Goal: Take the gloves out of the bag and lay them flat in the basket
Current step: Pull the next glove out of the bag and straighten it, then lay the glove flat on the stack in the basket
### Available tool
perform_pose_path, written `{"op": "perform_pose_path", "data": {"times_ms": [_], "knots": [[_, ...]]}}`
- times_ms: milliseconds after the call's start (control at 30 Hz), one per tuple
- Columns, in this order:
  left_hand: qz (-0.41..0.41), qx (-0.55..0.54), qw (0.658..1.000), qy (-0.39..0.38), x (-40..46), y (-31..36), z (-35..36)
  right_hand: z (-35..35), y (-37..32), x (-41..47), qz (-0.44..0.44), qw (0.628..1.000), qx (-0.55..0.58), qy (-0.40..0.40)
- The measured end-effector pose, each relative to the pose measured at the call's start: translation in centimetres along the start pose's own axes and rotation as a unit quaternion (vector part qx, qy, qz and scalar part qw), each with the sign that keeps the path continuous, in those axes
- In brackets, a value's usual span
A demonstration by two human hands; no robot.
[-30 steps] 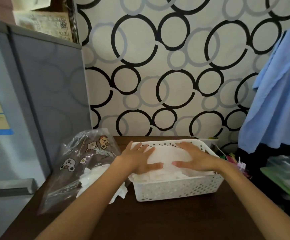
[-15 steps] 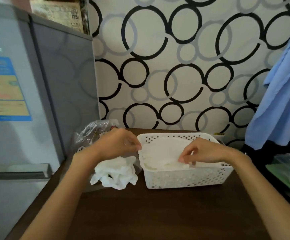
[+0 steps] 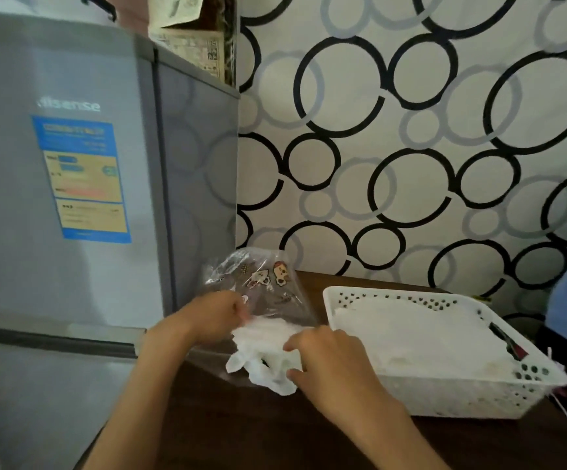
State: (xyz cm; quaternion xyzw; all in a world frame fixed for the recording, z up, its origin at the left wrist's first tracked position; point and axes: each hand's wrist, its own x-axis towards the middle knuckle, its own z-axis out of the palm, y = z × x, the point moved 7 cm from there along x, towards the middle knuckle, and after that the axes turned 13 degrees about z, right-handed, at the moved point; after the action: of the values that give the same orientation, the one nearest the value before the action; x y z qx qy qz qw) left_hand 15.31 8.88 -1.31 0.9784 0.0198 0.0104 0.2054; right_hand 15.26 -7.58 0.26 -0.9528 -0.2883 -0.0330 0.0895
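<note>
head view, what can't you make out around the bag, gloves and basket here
- How many gloves remain: the clump at the bag mouth is crumpled and blurred, partly behind the right hand.
- The left hand grip: its fingertips are hidden in the plastic.
- Count of gloves in the basket: a white stack with no visible edges.

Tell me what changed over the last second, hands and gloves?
Both hands left the basket and went left to the bag. The right hand, which was pressing the gloves in the basket flat, now grips the loose gloves at the bag's mouth; the left hand holds the bag there. Basket, its flat gloves and bag stayed put.
</note>
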Motion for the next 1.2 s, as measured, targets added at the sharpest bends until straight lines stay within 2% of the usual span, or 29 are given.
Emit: {"op": "perform_pose_path", "data": {"times_ms": [100, 233, 300, 367, 400, 533, 567, 600, 700, 733, 767, 833, 933, 1000, 1067, 1100, 1200], "knots": [[-0.004, -0.027, 0.996, 0.086, -0.4, -0.1, -1.7, 0.3, -0.9, 1.0, 0.001, 0.998, -0.041, 0.038], [0.016, -0.042, 0.987, 0.157, -1.1, 0.2, -3.7, -0.8, -1.2, 2.6, 0.004, 0.995, -0.088, 0.057], [0.032, -0.039, 0.982, 0.180, -1.4, 0.5, -4.4, -2.3, -1.3, 3.0, -0.002, 0.996, -0.066, 0.066], [0.041, -0.047, 0.978, 0.199, -1.8, 0.7, -5.1, -4.0, -1.6, 3.5, -0.011, 0.998, 0.004, 0.068], [0.045, -0.060, 0.976, 0.203, -1.9, 0.7, -5.3, -4.5, -1.7, 3.8, -0.014, 0.999, 0.025, 0.046], [0.057, -0.116, 0.973, 0.190, -2.0, 0.9, -5.3, -4.4, -2.1, 5.0, 0.001, 0.983, 0.029, -0.179], [0.053, -0.126, 0.973, 0.188, -2.0, 0.7, -5.2, -5.0, -2.1, 5.1, 0.003, 0.982, 0.043, -0.186], [0.048, -0.132, 0.972, 0.188, -2.1, 0.5, -5.1, -5.8, -2.2, 5.4, -0.001, 0.985, 0.054, -0.161], [0.044, -0.144, 0.969, 0.196, -2.3, 0.3, -5.3, -8.8, -2.0, 6.1, -0.017, 0.992, 0.122, 0.030], [0.047, -0.152, 0.967, 0.198, -2.4, 0.4, -5.4, -9.4, -1.9, 5.9, -0.022, 0.989, 0.129, 0.064], [0.049, -0.157, 0.966, 0.198, -2.4, 0.4, -5.4, -9.3, -2.2, 5.7, -0.037, 0.991, 0.120, 0.051], [0.053, -0.151, 0.968, 0.193, -2.4, 0.5, -5.4, -8.6, -2.4, 5.6, -0.071, 0.989, 0.128, -0.026], [0.051, -0.153, 0.967, 0.195, -2.5, 0.7, -5.4, -8.8, -2.2, 5.3, -0.079, 0.988, 0.126, -0.047], [0.047, -0.149, 0.969, 0.194, -2.5, 0.8, -5.5, -9.3, -1.8, 5.6, -0.066, 0.986, 0.154, -0.017], [0.043, -0.147, 0.969, 0.193, -2.7, 1.0, -5.6, -10.6, -0.6, 5.8, -0.016, 0.978, 0.191, 0.084], [0.041, -0.149, 0.969, 0.194, -2.8, 1.0, -5.6, -10.7, -0.4, 5.8, -0.008, 0.976, 0.189, 0.105], [0.036, -0.141, 0.973, 0.181, -2.9, 1.0, -5.5, -10.6, 0.5, 6.0, 0.027, 0.963, 0.239, 0.120]]}}
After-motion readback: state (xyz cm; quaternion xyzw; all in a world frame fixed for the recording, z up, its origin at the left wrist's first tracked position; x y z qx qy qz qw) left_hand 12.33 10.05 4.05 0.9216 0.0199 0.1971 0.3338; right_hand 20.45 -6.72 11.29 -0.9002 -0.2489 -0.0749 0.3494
